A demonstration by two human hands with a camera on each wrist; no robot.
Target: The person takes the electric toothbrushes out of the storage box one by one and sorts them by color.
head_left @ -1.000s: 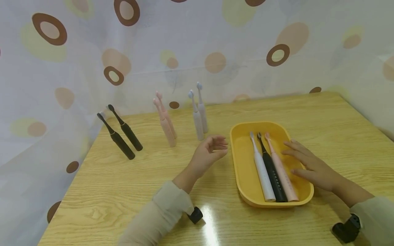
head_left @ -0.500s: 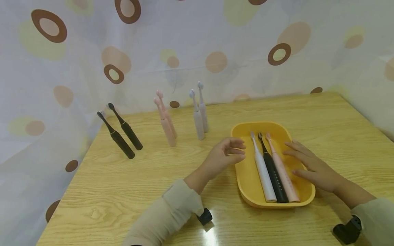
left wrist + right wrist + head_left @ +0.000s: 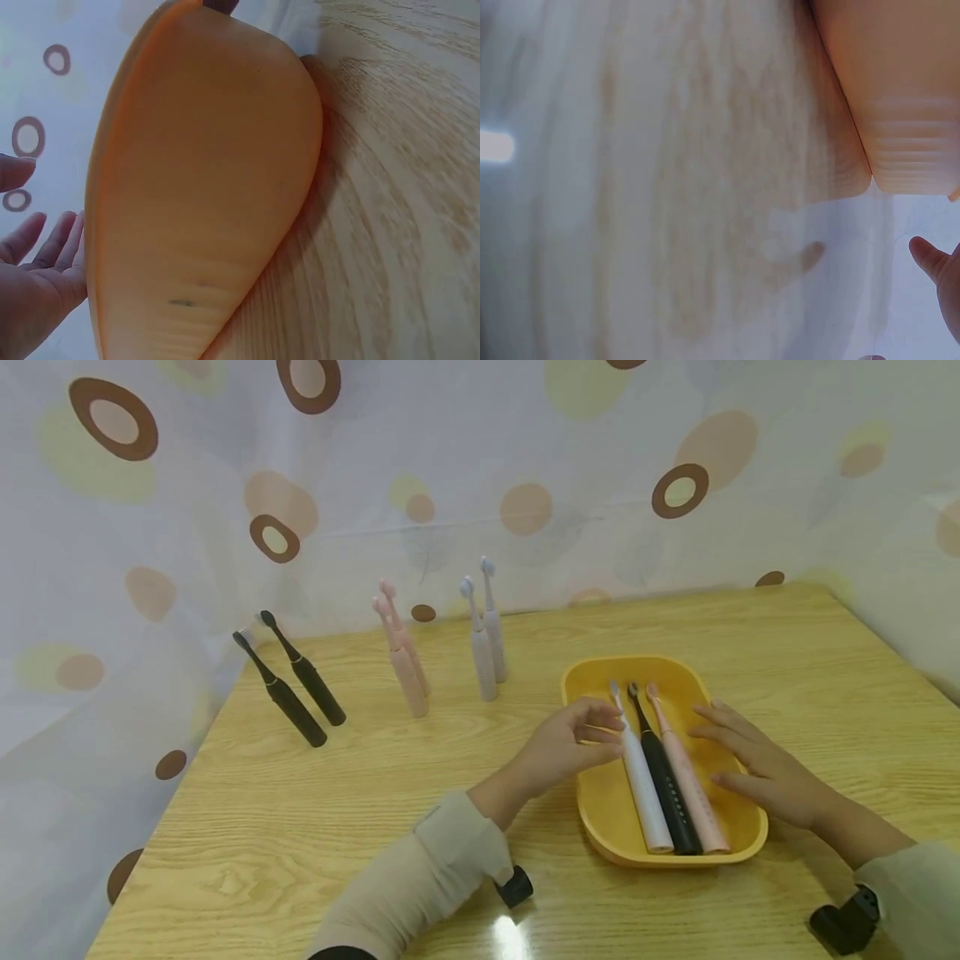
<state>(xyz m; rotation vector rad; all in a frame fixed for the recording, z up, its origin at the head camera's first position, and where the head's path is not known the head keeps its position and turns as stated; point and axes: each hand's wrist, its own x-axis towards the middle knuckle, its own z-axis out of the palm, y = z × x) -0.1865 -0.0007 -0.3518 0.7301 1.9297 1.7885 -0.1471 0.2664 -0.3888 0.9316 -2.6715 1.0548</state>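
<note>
A yellow tray [image 3: 603, 802] holds three electric toothbrushes side by side: a white toothbrush [image 3: 647, 797], a black toothbrush [image 3: 673, 802] and a pink toothbrush [image 3: 696, 793]. My left hand [image 3: 573, 742] reaches over the tray's left rim with loosely bent fingers. Its fingertips overlap the white toothbrush's neck in the head view; whether they touch it I cannot tell. Spread fingers of my right hand [image 3: 765, 768] hang over the right rim beside the pink toothbrush, holding nothing. In the left wrist view the tray's outer wall [image 3: 202, 165] stands in front of the left hand [image 3: 45, 281].
At the table's left back stand two black toothbrushes [image 3: 297, 714], two pink toothbrushes [image 3: 408, 681] and two pale toothbrushes [image 3: 483, 664], each pair close together. A patterned cloth [image 3: 480, 460] hangs behind the wooden table [image 3: 315, 843].
My left hand has moved right, from beside the tray to over its left rim at the white toothbrush. The right hand and the toothbrushes have stayed where they were.
</note>
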